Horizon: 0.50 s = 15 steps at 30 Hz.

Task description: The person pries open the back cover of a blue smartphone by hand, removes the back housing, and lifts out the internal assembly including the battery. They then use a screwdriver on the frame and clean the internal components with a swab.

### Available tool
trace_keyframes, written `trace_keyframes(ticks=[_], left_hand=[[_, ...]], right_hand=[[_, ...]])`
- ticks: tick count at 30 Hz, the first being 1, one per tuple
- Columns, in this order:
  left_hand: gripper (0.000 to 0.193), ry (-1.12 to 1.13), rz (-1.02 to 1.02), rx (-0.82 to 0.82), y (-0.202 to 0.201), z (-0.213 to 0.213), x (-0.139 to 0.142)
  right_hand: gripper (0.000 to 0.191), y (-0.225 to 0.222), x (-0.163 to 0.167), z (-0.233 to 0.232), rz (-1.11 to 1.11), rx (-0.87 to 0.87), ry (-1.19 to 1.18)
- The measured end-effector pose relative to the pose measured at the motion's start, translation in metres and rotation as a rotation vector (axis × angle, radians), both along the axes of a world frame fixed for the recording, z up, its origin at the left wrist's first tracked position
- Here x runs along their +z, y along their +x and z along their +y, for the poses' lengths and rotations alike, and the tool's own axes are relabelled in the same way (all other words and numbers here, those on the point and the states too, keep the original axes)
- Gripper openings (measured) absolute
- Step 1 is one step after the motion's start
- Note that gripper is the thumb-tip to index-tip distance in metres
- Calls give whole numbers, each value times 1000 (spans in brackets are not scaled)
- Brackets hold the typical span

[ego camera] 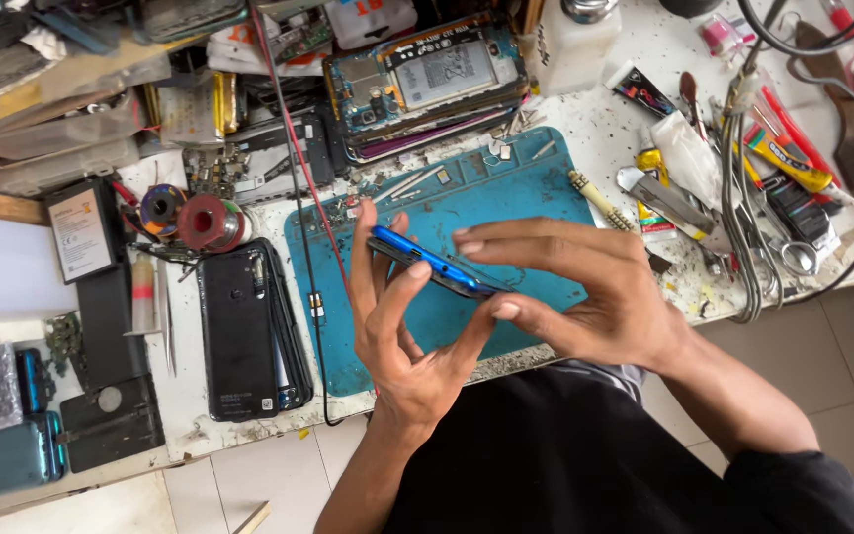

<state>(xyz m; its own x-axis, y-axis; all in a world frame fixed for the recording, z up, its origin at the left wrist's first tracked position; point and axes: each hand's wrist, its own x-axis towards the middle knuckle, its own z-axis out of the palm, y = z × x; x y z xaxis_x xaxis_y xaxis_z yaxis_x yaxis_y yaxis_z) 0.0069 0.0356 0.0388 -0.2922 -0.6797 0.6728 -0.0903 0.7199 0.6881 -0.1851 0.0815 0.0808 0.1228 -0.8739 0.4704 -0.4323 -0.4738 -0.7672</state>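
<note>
1. Head view, looking down: a person holds a blue phone (427,262) edge-on between both hands, above a teal mat (506,188) on a cluttered tabletop (600,129).
2. The left hand (397,336) cradles the phone from below; its grip is clamped on the phone, thumb up over the near edge and fingers behind the far edge.
3. The right hand (585,297) reaches in from the right; its grip is also clamped on the phone, fingertips along the top edge and thumb under the lower right corner.
4. The phone is tilted, with its left end higher and farther away. It is clear of the mat.
5. To do this well, a judgement: pressure should be even along the edge, with the left hand kept steady as support, so the thin body does not bend or slip.
6. Nearby: a black phone (239,331) lies left of the mat, an opened phone (427,79) sits beyond it, and a solder spool (212,222) and tubes (788,158) lie around.
</note>
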Motion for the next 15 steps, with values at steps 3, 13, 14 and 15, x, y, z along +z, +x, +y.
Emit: trace_keyframes(ticks=[3,13,14,15], left_hand=[[72,30,-21,-18,-1,4,1],[64,38,-34,-61,-8,-3,-3],[63,33,-33,-74,-9,-4,-3],[62,38,-28,-81,-10,-5,-3]], right_hand=[[25,-1,9,-5,-1,25,-15],[25,-8,14,-4,117,-10,-92],[24,-10,14,-4,110,-12,-87],[24,-11,15,-5,103,-13,-82]])
